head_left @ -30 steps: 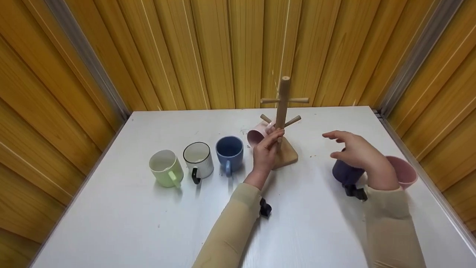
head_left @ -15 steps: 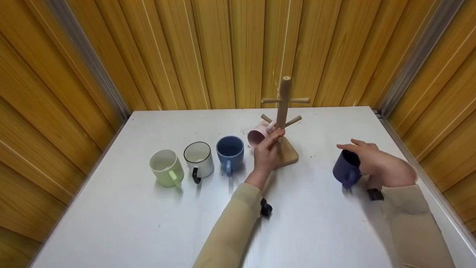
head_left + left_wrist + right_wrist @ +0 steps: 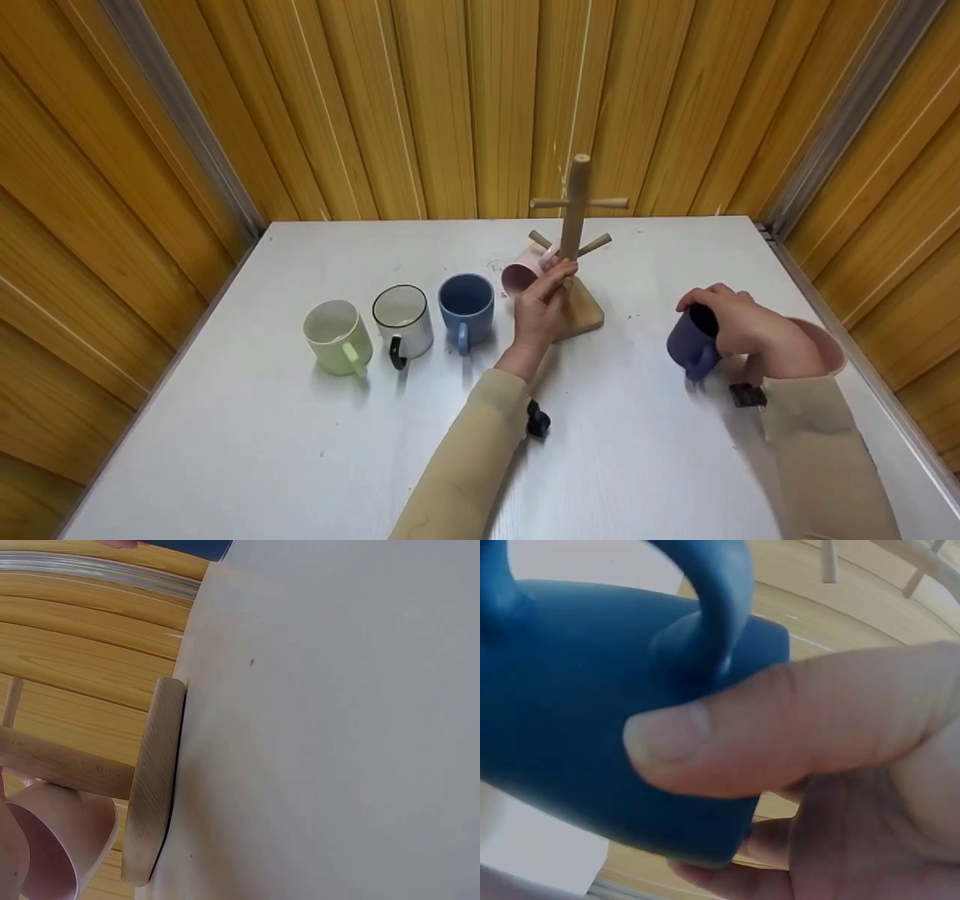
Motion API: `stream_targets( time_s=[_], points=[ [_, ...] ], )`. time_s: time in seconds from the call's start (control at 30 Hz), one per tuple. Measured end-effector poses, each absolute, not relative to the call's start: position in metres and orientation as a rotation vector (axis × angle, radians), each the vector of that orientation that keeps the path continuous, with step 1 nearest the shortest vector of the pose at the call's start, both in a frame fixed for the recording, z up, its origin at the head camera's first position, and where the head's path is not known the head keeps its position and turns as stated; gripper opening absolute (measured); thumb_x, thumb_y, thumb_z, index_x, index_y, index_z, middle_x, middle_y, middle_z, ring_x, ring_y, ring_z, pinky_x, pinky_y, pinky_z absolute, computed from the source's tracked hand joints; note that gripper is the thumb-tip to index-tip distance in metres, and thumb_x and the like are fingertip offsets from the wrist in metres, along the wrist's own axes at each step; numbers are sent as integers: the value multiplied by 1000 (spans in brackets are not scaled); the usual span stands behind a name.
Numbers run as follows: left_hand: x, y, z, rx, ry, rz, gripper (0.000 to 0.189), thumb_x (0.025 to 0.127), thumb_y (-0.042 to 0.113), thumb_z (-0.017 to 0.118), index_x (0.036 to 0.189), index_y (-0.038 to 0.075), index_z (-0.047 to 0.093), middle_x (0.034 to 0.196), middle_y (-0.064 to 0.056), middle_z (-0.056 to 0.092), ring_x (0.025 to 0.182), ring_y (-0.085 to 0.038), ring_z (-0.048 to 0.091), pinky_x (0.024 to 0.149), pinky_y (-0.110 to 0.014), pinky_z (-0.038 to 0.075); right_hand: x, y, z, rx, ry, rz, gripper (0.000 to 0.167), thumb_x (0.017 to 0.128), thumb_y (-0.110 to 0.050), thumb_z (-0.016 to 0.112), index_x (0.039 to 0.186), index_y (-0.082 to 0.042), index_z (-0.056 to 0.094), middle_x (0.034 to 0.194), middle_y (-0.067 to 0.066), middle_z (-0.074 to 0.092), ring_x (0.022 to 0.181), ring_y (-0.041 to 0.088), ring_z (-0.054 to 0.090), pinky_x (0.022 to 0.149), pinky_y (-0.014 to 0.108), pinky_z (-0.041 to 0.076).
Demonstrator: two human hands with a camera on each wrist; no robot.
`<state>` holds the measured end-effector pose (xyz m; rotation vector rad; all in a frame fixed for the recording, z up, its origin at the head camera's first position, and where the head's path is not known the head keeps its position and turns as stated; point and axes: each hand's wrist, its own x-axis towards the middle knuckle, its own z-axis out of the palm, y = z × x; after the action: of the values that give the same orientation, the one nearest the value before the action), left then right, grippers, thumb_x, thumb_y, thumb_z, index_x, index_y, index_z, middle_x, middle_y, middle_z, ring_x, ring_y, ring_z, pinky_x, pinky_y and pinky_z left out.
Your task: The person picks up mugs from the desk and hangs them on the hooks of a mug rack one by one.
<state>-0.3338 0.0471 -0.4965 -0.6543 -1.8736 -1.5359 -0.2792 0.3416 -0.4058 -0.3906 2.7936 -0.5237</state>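
One navy mug (image 3: 684,339), right side of white table (image 3: 615,457), pinched in right hand (image 3: 750,330), thumb opposite fingers. Green mug (image 3: 330,354), black-rimmed white mug (image 3: 414,337), blue mug (image 3: 474,322) upright in a row, left. Left hand (image 3: 536,311) touches wooden mug tree (image 3: 576,217); can't tell if fingers wrap it. Pale pink mug (image 3: 529,261) hangs tilted there.

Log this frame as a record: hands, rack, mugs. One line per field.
left hand: against wooden rack, grip unclear
right hand: gripping dark blue mug by its body, not handle
at rack: pink mug, tilted
row, left to right: green mug, white mug, blue mug, all upright
partly behind right hand: second pink mug
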Motion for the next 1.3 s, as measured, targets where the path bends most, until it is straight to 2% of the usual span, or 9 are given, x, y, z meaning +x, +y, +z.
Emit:
stream_targets(
  time_s=[0.17,0.37,0.53,0.63,0.7,0.87,0.97,1.17,1.3],
  points=[
    [-334,47,-497,-662,-1852,-1527,23,97,1,65,119,0,75,121,-13,76,123,-27,69,108,-24,50,-273,331,-399,-580,2894,-625,77,60,4,89,129,-12,59,129,27,52,111,48,49,88,60,48],
    [-328,43,-489,-633,-1955,-1567,26,97,-1,66,122,0,73,125,-13,75,126,-26,67,104,-22,52,-265,310,-386,-706,2887,-833,77,60,0,90,130,-11,59,125,22,57,113,38,54,94,52,46],
    [-313,26,-461,-480,-2261,-1622,33,96,-2,67,129,2,70,132,-13,71,125,-22,68,101,-22,55,-261,296,-384,-729,2794,-992,75,65,-6,91,132,-9,58,129,18,59,112,34,56,95,48,47],
    [-303,11,-442,-425,-2485,-1662,33,96,0,69,128,3,71,130,-13,72,121,-22,70,100,-27,57,-260,288,-383,-710,2734,-1049,71,69,-8,89,133,-12,57,128,16,59,107,31,58,91,43,48],
    [-297,1,-433,-479,-2659,-1636,35,94,3,72,129,5,71,130,-11,72,120,-21,70,102,-31,57,-260,284,-382,-684,2701,-1077,68,73,-12,88,133,-15,57,124,16,60,104,29,59,87,40,49],
    [-289,-14,-425,-913,-2908,-1661,65,86,12,83,146,11,58,148,-7,61,136,-23,59,113,-34,49,-261,276,-381,-624,2611,-1165,59,84,-23,81,135,-15,53,123,20,59,101,30,63,81,36,53],
    [-288,-14,-428,-1038,-2915,-1740,77,83,19,87,152,13,52,149,-7,60,138,-22,58,114,-32,48,-263,270,-383,-603,2561,-1221,55,89,-26,76,136,-11,52,122,23,59,100,30,64,75,35,57],
    [-293,-14,-437,-947,-2904,-1735,72,83,26,88,146,8,57,135,-10,69,118,-18,68,107,-32,54,-270,262,-391,-526,2531,-1227,52,99,-34,65,139,-5,48,121,24,58,95,28,63,68,32,59],
    [-298,-17,-444,-843,-2824,-1963,67,90,22,79,146,-3,52,137,-19,66,123,-24,66,109,-37,53,-277,257,-399,-444,2496,-1286,52,105,-41,54,137,-1,48,125,28,57,91,27,66,68,32,59]
  ],
)
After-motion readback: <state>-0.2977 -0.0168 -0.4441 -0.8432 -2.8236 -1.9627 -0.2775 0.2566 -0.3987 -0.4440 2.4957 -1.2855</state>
